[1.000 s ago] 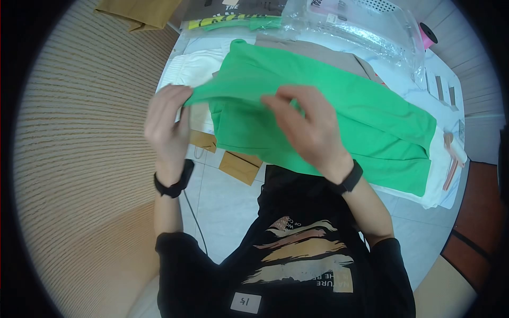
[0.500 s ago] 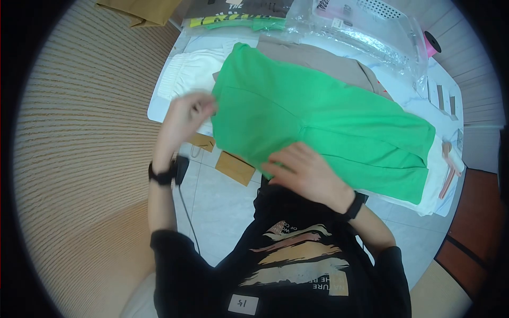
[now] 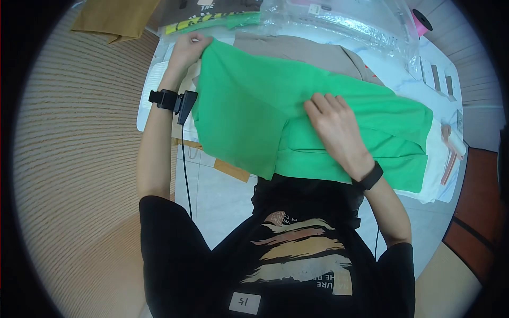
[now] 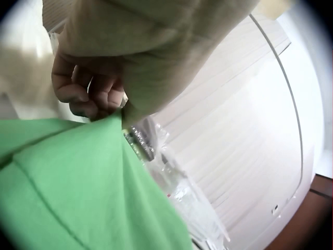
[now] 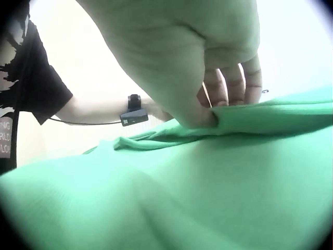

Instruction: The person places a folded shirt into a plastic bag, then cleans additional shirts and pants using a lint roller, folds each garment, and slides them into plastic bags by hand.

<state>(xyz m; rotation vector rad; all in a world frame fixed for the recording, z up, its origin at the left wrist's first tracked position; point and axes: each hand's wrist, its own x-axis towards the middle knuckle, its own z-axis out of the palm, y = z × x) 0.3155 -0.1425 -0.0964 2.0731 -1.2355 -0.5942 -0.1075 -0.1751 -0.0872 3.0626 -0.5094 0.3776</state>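
Observation:
A green garment point(image 3: 238, 106) lies spread across the table, its long folded part running to the right. At its far left corner my left hand point(image 3: 186, 52) pinches the cloth between thumb and fingers. The left wrist view shows that corner point(image 4: 99, 156) drawn up to a peak under the fingertips. My right hand point(image 3: 334, 127) is over the middle of the garment, fingers bent. In the right wrist view, its thumb and fingers point(image 5: 234, 86) grip a raised fold of the green cloth point(image 5: 270, 117).
Beneath the green garment show a grey garment point(image 3: 302, 46) and white cloth point(image 3: 435, 159). Clear plastic packaging point(image 3: 350, 29) lies along the back. A pink spool point(image 3: 421, 22) stands at the back right, a brown paper bag point(image 3: 114, 21) at the far left. A cable point(image 3: 185, 169) hangs from the left wrist.
My left hand has moved away from me to the far left corner and taken hold of it. My right hand went from the near edge to the garment's middle and grips a fold there.

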